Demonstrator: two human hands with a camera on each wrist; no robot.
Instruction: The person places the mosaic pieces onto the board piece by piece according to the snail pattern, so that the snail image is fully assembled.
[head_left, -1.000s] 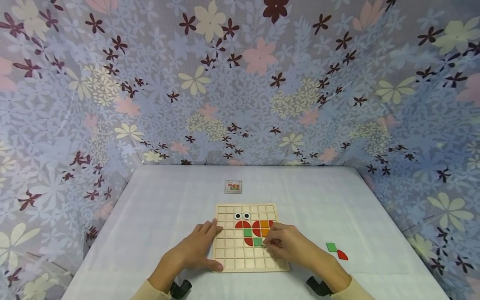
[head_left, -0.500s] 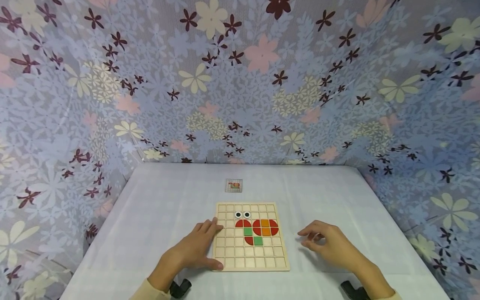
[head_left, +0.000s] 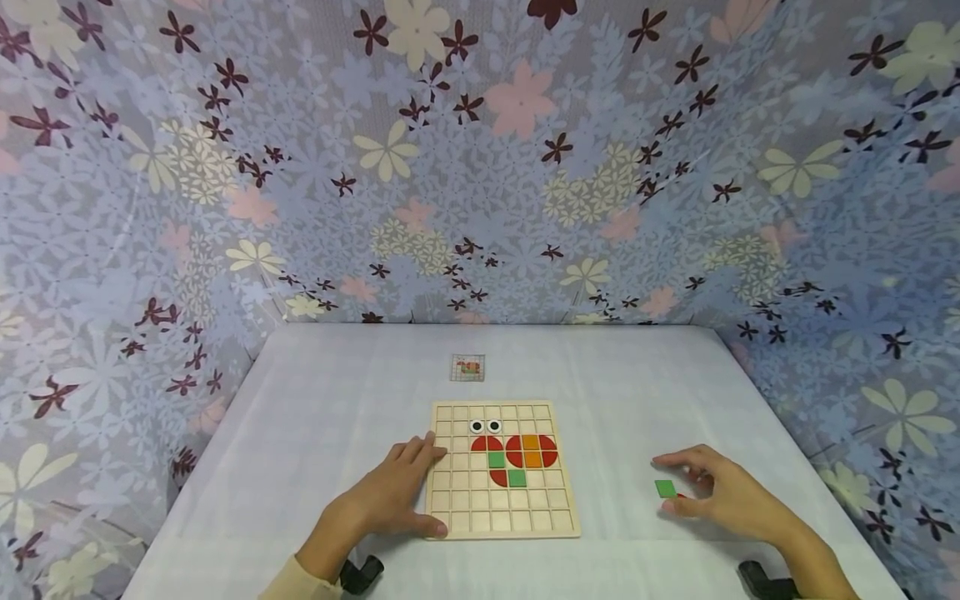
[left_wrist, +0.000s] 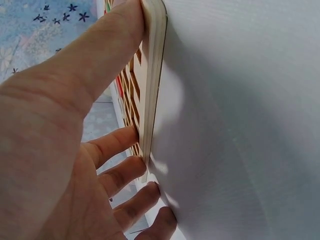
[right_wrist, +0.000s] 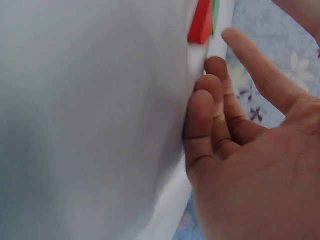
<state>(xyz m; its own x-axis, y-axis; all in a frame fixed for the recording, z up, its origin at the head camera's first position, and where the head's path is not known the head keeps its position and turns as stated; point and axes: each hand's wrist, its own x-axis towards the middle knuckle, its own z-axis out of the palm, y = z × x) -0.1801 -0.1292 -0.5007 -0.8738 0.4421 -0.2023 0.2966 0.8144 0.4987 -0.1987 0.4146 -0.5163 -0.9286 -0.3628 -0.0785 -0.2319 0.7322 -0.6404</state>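
Observation:
My left hand (head_left: 392, 492) rests along the left edge of a wooden grid board (head_left: 510, 523). In the left wrist view, its thumb and fingers (left_wrist: 120, 142) touch the board's rim. Set into the grid are red quarter-round pieces (head_left: 498, 477), orange squares (head_left: 531, 459), green squares (head_left: 517, 477) and two eye pieces (head_left: 477, 426). On the right, my right hand (head_left: 723, 496) hovers around a loose green square (head_left: 664, 489), with thumb and index finger apart and nothing held. The loose red piece (right_wrist: 201, 22) beside it is partly hidden by the hand in the head view.
A small pattern card (head_left: 468, 367) lies behind the board. The white cloth-covered table (head_left: 337, 375) ends at flowered fabric walls (head_left: 480, 167) at the back and sides. Black wrist-camera mounts (head_left: 362, 575) sit below both wrists.
My right hand has left the board's right side and moved right to the loose pieces. A red quarter piece now shows uncovered on the board. The left hand stays in place.

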